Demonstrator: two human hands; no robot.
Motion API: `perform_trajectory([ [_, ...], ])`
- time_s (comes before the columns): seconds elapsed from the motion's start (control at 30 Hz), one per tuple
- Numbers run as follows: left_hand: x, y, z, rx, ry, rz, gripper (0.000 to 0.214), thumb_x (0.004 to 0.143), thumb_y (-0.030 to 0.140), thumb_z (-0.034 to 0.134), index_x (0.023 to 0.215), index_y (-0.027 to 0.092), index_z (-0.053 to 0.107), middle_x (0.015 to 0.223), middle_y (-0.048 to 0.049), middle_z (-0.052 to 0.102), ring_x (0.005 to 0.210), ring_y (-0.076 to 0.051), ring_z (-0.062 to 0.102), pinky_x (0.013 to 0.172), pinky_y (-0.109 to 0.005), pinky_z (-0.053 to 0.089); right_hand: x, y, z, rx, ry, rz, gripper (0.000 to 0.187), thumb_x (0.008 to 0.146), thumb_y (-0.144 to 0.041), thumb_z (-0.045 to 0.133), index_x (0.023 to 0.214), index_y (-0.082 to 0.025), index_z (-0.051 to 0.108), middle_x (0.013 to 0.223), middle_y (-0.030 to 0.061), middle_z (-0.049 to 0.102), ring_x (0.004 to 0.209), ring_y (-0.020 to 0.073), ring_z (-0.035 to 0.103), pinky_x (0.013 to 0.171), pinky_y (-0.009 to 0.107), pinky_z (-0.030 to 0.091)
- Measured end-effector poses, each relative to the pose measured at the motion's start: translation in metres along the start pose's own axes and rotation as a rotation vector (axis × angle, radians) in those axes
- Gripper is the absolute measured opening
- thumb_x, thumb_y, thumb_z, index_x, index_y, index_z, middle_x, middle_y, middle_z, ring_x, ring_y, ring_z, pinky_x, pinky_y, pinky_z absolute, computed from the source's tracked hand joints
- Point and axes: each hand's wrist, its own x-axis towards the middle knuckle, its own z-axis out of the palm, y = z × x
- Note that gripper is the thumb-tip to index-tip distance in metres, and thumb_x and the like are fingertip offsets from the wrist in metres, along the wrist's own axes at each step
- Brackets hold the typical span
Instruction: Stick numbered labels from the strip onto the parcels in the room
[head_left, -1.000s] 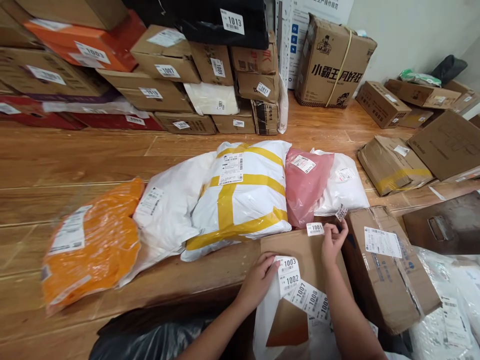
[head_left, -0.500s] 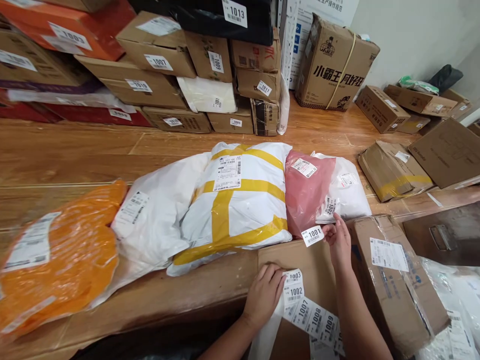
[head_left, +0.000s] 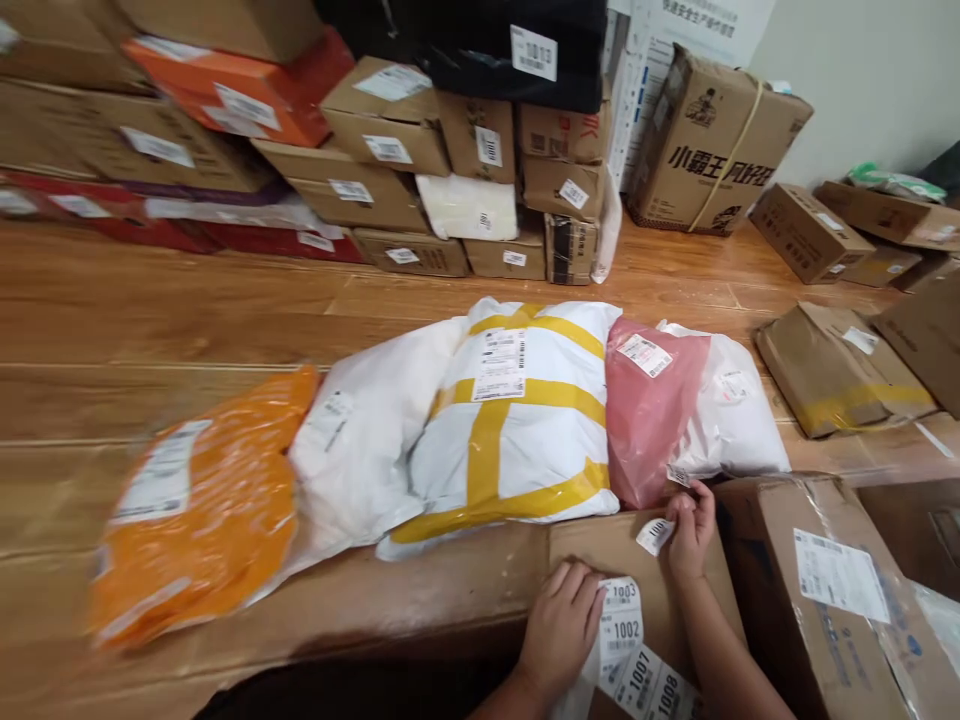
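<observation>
My right hand is closed, thumb and fingers pinching a small white label whose number starts with 100. A second small label is at its fingertips, beside the lower edges of the pink parcel bag and a white parcel bag; whether it is stuck to a bag I cannot tell. My left hand has its fingers curled on the edge of a strip of number labels showing 1003 and 1002. More labels, 1007 and 1008, lie over a cardboard box.
Left of the pink bag lie a yellow-taped white parcel, another white bag and an orange bag. Numbered boxes are stacked behind on the wooden floor. A taped box stands at right.
My right hand has drawn back toward me, its label now tilted. The 1002 label by the white bag no longer shows flat. The view has shifted left; my left hand stays on the strip.
</observation>
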Motion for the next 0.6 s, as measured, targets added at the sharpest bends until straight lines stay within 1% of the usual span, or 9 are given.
perform_trajectory([
  [0.07,-0.001,0.003,0.001,0.011,-0.003,-0.016,0.019,0.096,0.018,0.043,0.086,0.021,0.059,0.079,-0.005,0.063,0.076,-0.021,0.059,0.068,-0.035,0.049,0.0,-0.001,-0.001,0.005,-0.004,0.002,0.03,0.083,-0.041,0.063,0.104,-0.022,0.051,0.052,-0.011,0.039,0.044,0.0087,0.035,0.05,0.021,0.029],
  [0.17,-0.003,0.005,0.004,0.019,-0.001,-0.037,0.016,0.094,0.017,0.045,0.085,0.021,0.057,0.079,-0.0055,0.062,0.076,-0.022,0.058,0.067,-0.036,0.048,0.001,-0.002,-0.001,-0.003,-0.026,-0.002,0.03,0.083,-0.042,0.063,0.102,-0.023,0.051,0.051,-0.0111,0.037,0.043,0.0092,0.034,0.049,0.021,0.028],
  [0.33,-0.007,0.005,0.009,0.015,-0.004,-0.056,0.012,0.092,0.017,0.048,0.086,0.021,0.057,0.081,-0.0057,0.061,0.078,-0.022,0.056,0.068,-0.037,0.047,0.001,0.002,-0.005,-0.045,-0.034,-0.05,0.032,0.083,-0.045,0.062,0.103,-0.022,0.05,0.05,-0.0099,0.044,0.043,0.0107,0.037,0.049,0.023,0.03],
  [0.43,-0.006,0.004,0.011,0.021,0.005,-0.041,0.011,0.091,0.016,0.051,0.083,0.021,0.056,0.08,-0.0045,0.061,0.077,-0.021,0.055,0.069,-0.036,0.046,0.003,0.002,-0.007,-0.081,-0.039,-0.051,0.039,0.081,-0.046,0.064,0.105,-0.02,0.05,0.052,-0.009,0.05,0.045,0.0115,0.044,0.053,0.025,0.035],
  [0.53,-0.003,0.004,0.01,0.024,0.024,-0.016,0.013,0.092,0.015,0.051,0.082,0.02,0.057,0.08,-0.0039,0.06,0.077,-0.021,0.054,0.069,-0.035,0.045,0.006,-0.007,-0.003,-0.073,0.006,-0.004,0.048,0.077,-0.048,0.068,0.11,-0.018,0.052,0.056,-0.0082,0.055,0.05,0.0117,0.049,0.057,0.026,0.038],
  [0.6,-0.001,0.003,0.008,0.016,0.025,0.007,0.013,0.093,0.016,0.05,0.084,0.02,0.058,0.081,-0.0043,0.06,0.077,-0.021,0.054,0.07,-0.035,0.045,0.01,-0.019,0.005,0.009,0.054,0.1,0.048,0.078,-0.05,0.065,0.111,-0.017,0.056,0.058,-0.0072,0.055,0.053,0.0116,0.051,0.058,0.026,0.039],
])
